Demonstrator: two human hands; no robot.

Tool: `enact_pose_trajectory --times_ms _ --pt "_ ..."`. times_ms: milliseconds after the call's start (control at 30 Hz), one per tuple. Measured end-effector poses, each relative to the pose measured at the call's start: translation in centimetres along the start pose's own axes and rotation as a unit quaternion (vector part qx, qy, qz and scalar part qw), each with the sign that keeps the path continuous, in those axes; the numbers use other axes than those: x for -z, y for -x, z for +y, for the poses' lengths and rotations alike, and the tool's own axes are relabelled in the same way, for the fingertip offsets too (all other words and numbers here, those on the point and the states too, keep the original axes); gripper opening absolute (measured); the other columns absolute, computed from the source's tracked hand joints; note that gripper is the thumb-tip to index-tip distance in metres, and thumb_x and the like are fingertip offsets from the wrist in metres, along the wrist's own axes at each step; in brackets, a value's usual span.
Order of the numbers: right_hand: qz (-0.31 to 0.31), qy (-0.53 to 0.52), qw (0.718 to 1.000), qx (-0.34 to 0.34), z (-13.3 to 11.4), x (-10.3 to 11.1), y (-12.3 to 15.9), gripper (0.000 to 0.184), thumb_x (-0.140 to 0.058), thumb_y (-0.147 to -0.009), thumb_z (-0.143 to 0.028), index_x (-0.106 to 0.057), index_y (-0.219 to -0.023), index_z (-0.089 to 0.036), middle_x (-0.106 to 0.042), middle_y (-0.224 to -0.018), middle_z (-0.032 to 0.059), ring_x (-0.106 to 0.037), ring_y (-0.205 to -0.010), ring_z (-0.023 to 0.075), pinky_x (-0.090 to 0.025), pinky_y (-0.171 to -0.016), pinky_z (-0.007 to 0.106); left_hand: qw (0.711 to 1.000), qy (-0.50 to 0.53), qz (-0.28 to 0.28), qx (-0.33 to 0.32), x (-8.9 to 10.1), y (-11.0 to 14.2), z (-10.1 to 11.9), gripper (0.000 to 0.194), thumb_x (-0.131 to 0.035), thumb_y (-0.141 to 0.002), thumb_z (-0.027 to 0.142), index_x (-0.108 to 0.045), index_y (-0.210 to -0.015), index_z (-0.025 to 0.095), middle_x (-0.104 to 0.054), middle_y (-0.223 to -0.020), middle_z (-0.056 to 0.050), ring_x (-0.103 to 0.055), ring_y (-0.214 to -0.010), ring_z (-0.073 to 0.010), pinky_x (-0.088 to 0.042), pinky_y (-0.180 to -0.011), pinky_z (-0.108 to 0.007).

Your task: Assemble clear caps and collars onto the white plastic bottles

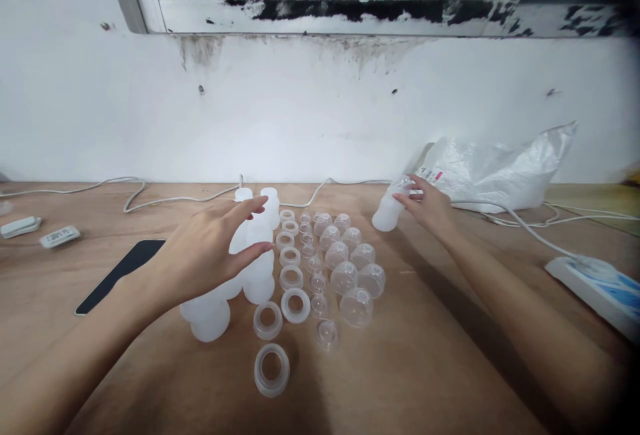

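Note:
My left hand (210, 248) hovers with fingers apart over two rows of white plastic bottles (260, 275) on the wooden table (425, 368), holding nothing. My right hand (427, 207) grips a single white bottle (389, 211), tilted, at the far right of the layout. Between them lie a column of white screw rings (291, 278), a column of small clear nipples (315, 265) and two columns of clear dome caps (350, 268). One ring (271, 369) sits nearest to me.
A crumpled white plastic bag (500, 168) lies by the wall at the right. White cables (150, 198) run along the back. A dark phone (120, 275) lies at the left, two small white devices (40, 231) beyond it, a power strip (595, 285) at the right.

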State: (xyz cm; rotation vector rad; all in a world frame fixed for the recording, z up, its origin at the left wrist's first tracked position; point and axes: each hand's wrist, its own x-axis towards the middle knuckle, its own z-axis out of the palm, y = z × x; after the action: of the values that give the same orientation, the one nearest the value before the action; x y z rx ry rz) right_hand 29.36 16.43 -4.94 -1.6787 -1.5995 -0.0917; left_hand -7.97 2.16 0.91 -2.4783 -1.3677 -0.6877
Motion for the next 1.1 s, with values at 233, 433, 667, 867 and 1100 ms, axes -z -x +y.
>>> enact_pose_trajectory --times_ms 233,433,667,867,1100 --pt "0.001 -0.005 1.0 -0.022 0.2 0.1 -0.1 0.055 -0.06 -0.069 -0.03 -0.049 -0.12 -0.012 -0.062 -0.106 0.0129 -0.063 -0.081 0.0231 -0.048 -0.078 0.035 1.0 0.016 -0.004 0.005 -0.1 0.1 0.0 0.057 -0.049 -0.081 0.046 -0.029 -0.129 0.023 -0.062 -0.107 -0.004 -0.061 -0.083 -0.0224 -0.048 -0.066 -0.036" --pt "-0.004 -0.012 1.0 -0.021 0.3 -0.1 -0.1 0.058 -0.059 -0.069 -0.028 -0.045 -0.122 -0.011 -0.059 -0.11 0.015 -0.062 -0.084 0.0238 -0.047 -0.078 0.034 1.0 0.028 -0.001 -0.003 -0.3 0.2 0.0 0.055 -0.05 -0.081 0.044 -0.03 -0.128 0.023 -0.062 -0.107 -0.004 -0.06 -0.087 -0.0219 -0.048 -0.067 -0.034" --pt "-0.02 -0.011 0.999 -0.029 -0.5 0.5 0.5 0.054 -0.059 -0.072 -0.028 -0.045 -0.122 -0.014 -0.06 -0.107 0.0144 -0.061 -0.084 0.0231 -0.044 -0.079 0.032 1.0 0.029 -0.008 -0.005 -0.5 0.1 0.0 0.055 -0.05 -0.082 0.043 -0.03 -0.129 0.023 -0.061 -0.108 -0.006 -0.059 -0.091 -0.023 -0.048 -0.067 -0.034" --pt "-0.032 -0.008 0.999 -0.036 -0.9 0.3 0.5 0.056 -0.058 -0.073 -0.03 -0.044 -0.124 -0.014 -0.06 -0.104 0.0127 -0.061 -0.083 0.0211 -0.043 -0.078 0.029 1.0 0.028 -0.007 0.0 -0.4 0.2 0.1 0.054 -0.05 -0.082 0.042 -0.031 -0.128 0.023 -0.061 -0.109 -0.006 -0.059 -0.091 -0.0232 -0.048 -0.067 -0.034" --pt "-0.026 0.006 1.0 -0.012 -0.8 0.2 0.6 0.057 -0.057 -0.072 -0.031 -0.043 -0.124 -0.011 -0.06 -0.103 0.0146 -0.06 -0.082 0.0218 -0.044 -0.076 0.03 0.999 -0.016 -0.027 0.006 0.4 0.0 0.0 0.04 -0.043 -0.086 0.035 -0.04 -0.124 0.021 -0.061 -0.109 -0.006 -0.06 -0.086 -0.0221 -0.047 -0.068 -0.034"
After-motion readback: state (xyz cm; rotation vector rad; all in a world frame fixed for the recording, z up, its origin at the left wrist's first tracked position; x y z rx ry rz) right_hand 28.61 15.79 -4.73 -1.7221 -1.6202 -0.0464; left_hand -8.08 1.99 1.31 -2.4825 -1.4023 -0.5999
